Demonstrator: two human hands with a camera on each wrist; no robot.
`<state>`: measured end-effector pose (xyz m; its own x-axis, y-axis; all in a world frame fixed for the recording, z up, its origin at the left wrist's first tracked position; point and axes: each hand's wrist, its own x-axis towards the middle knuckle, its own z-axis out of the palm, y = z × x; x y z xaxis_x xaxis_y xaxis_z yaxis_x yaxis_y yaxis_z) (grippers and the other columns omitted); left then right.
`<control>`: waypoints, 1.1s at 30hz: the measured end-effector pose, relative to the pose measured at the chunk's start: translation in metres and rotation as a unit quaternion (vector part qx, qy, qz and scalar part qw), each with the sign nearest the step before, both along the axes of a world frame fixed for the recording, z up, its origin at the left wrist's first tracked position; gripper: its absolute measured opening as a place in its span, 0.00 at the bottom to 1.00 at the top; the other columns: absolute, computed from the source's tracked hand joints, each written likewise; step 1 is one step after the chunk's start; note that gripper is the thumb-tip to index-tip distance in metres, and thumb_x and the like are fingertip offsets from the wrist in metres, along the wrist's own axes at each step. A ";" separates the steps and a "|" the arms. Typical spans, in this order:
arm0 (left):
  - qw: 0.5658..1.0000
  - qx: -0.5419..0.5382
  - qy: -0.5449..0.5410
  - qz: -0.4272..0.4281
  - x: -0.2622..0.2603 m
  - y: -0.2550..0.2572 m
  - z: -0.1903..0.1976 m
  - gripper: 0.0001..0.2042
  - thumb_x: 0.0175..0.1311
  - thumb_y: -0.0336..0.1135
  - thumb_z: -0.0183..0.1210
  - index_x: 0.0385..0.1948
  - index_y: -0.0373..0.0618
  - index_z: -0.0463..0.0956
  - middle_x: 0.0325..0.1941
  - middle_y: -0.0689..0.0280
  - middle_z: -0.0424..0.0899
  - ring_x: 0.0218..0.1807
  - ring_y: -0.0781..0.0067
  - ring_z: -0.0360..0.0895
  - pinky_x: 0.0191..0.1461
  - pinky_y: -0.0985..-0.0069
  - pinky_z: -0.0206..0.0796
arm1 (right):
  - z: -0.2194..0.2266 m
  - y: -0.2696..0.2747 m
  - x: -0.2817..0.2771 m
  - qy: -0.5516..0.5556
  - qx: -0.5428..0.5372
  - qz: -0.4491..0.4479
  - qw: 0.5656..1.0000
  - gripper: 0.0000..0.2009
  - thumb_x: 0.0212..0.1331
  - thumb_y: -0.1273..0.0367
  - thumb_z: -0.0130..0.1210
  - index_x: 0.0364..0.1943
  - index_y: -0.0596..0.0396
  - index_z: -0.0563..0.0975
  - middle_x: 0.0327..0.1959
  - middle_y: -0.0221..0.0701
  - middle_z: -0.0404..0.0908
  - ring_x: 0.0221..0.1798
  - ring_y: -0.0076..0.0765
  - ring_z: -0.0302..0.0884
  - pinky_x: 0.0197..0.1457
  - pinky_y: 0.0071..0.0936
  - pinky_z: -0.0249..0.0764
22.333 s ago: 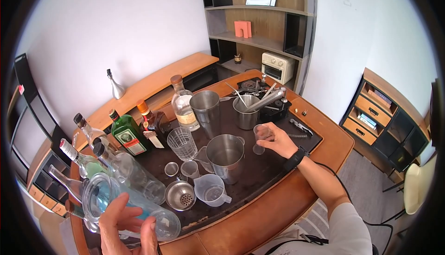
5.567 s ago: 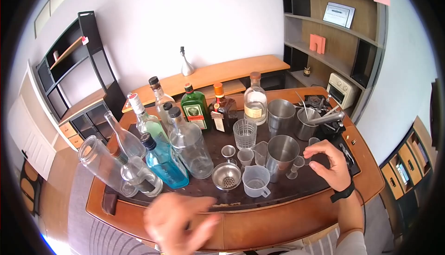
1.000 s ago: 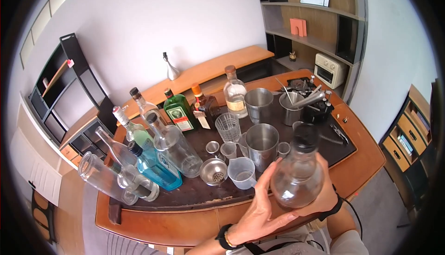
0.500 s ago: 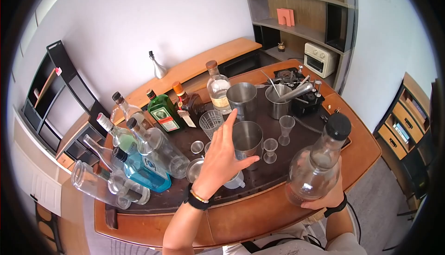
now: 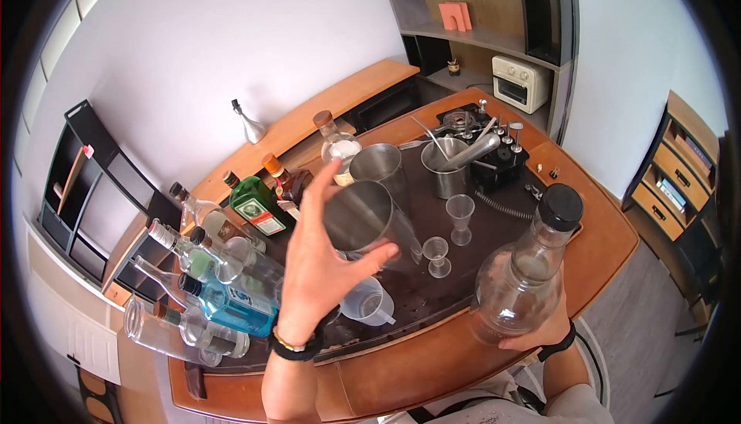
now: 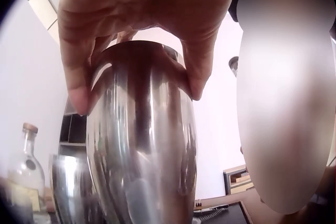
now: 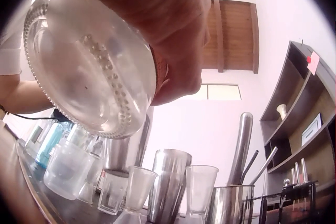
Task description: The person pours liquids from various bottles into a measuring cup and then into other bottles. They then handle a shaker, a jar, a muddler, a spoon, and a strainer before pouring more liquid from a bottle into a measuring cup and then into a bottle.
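My left hand [image 5: 312, 270] grips a steel shaker tin [image 5: 358, 219] near its rim; in the left wrist view the fingers and thumb [image 6: 197, 85] lie on opposite sides of the tin [image 6: 142, 129]. My right hand [image 5: 540, 330] holds a clear glass bottle [image 5: 513, 289] with a black cap, over the table's near right edge. The right wrist view shows the bottle's beaded base [image 7: 86, 66] with the right hand [image 7: 168, 29] around its side. Two small clear jiggers [image 5: 460, 216] stand between the hands. A plastic measuring jug [image 5: 367, 301] sits below the left hand.
Several bottles crowd the table's left side, among them a blue one [image 5: 231, 307] and a green one [image 5: 261, 206]. Behind the held tin stand another tin [image 5: 378, 168] and a steel container [image 5: 448, 173] with tools. A coiled cord [image 5: 505, 206] lies at the right.
My left hand has left the bottle, moved left and taken hold of the tin, which is now raised. The bottle has moved right in my right hand. The head view has shifted.
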<state>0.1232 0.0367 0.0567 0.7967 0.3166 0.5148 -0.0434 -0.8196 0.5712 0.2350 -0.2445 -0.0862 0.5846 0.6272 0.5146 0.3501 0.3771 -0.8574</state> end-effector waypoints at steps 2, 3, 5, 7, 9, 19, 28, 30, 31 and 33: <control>1.000 0.002 -0.020 -0.003 0.004 -0.001 0.014 0.51 0.40 0.34 0.79 0.72 0.47 0.57 0.66 0.56 0.72 0.66 0.55 0.72 0.66 0.62 0.67 | -0.001 0.001 -0.001 0.019 0.016 -0.007 1.000 0.69 0.22 0.60 0.86 0.73 0.58 0.47 0.69 0.40 0.61 0.71 0.42 0.62 0.72 0.43 0.60; 1.000 -0.005 -0.027 -0.008 0.007 -0.003 0.020 0.51 0.40 0.33 0.79 0.72 0.47 0.57 0.66 0.56 0.71 0.66 0.55 0.73 0.66 0.61 0.67 | -0.001 0.003 -0.002 0.035 0.026 -0.014 0.999 0.68 0.21 0.60 0.86 0.72 0.58 0.49 0.67 0.40 0.64 0.69 0.41 0.65 0.71 0.43 0.62; 0.997 0.071 -0.042 -0.002 0.020 -0.003 0.023 0.51 0.40 0.33 0.78 0.72 0.47 0.57 0.66 0.55 0.71 0.65 0.54 0.73 0.66 0.61 0.67 | 0.004 0.006 -0.007 0.084 0.044 -0.033 0.995 0.64 0.18 0.60 0.86 0.69 0.56 0.56 0.59 0.38 0.72 0.62 0.39 0.72 0.65 0.40 0.69; 0.988 0.144 -0.051 -0.013 0.038 0.000 0.022 0.50 0.41 0.34 0.78 0.72 0.49 0.57 0.65 0.54 0.72 0.65 0.51 0.72 0.66 0.61 0.67 | 0.010 0.006 -0.009 0.108 0.042 -0.035 0.993 0.63 0.17 0.61 0.86 0.68 0.54 0.58 0.57 0.37 0.75 0.60 0.38 0.75 0.63 0.39 0.71; 0.990 0.134 -0.027 -0.030 0.054 -0.004 0.015 0.50 0.42 0.34 0.78 0.72 0.50 0.57 0.65 0.54 0.71 0.65 0.49 0.71 0.66 0.61 0.68 | 0.012 0.003 -0.008 0.113 0.018 -0.016 0.993 0.66 0.18 0.60 0.86 0.70 0.56 0.55 0.61 0.37 0.71 0.64 0.39 0.71 0.67 0.40 0.66; 0.985 0.073 0.124 -0.090 0.114 0.001 -0.029 0.47 0.47 0.35 0.74 0.72 0.50 0.54 0.68 0.50 0.67 0.70 0.48 0.66 0.71 0.60 0.62 | 0.010 -0.001 0.003 0.071 0.013 -0.003 0.997 0.70 0.21 0.56 0.85 0.74 0.59 0.48 0.70 0.41 0.62 0.71 0.43 0.63 0.73 0.43 0.59; 0.985 0.081 0.138 -0.071 0.122 -0.002 -0.045 0.45 0.49 0.38 0.73 0.71 0.53 0.55 0.63 0.49 0.69 0.66 0.45 0.69 0.66 0.59 0.66 | 0.000 0.001 0.011 0.018 0.037 -0.016 0.999 0.70 0.23 0.52 0.84 0.74 0.60 0.48 0.71 0.42 0.60 0.72 0.45 0.62 0.73 0.43 0.60; 0.986 0.092 0.126 -0.067 0.122 0.000 -0.048 0.45 0.50 0.39 0.73 0.71 0.52 0.56 0.62 0.49 0.70 0.65 0.44 0.70 0.64 0.59 0.68 | -0.002 0.002 0.010 0.014 0.039 -0.019 0.999 0.70 0.23 0.51 0.84 0.74 0.60 0.48 0.71 0.43 0.59 0.72 0.45 0.62 0.73 0.43 0.60; 0.986 0.097 0.125 -0.060 0.121 0.000 -0.048 0.44 0.51 0.40 0.73 0.71 0.52 0.56 0.62 0.49 0.71 0.65 0.44 0.70 0.63 0.59 0.68 | -0.002 0.002 0.010 0.008 0.042 -0.019 0.999 0.71 0.23 0.51 0.84 0.74 0.60 0.48 0.71 0.43 0.59 0.72 0.45 0.62 0.73 0.43 0.60; 0.985 0.109 0.123 -0.047 0.118 -0.002 -0.049 0.43 0.51 0.42 0.73 0.70 0.50 0.58 0.62 0.50 0.71 0.64 0.45 0.71 0.61 0.59 0.70 | -0.002 0.003 0.010 -0.006 0.044 -0.018 0.999 0.71 0.24 0.50 0.84 0.74 0.60 0.48 0.72 0.43 0.58 0.72 0.46 0.62 0.73 0.43 0.60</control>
